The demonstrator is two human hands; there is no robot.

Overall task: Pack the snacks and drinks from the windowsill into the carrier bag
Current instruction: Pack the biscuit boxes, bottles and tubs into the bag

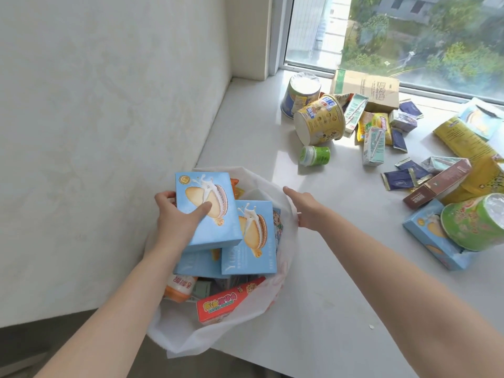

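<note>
Gripping the box (218, 192) across its width over the bag (177, 331), the left hand (177, 219) carries something likely light and stiff; the right hand (305, 208) spreads empty.

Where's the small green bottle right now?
In the head view, the small green bottle lies on its side on the windowsill, just in front of the tipped yellow tub and beyond the right hand.
</note>
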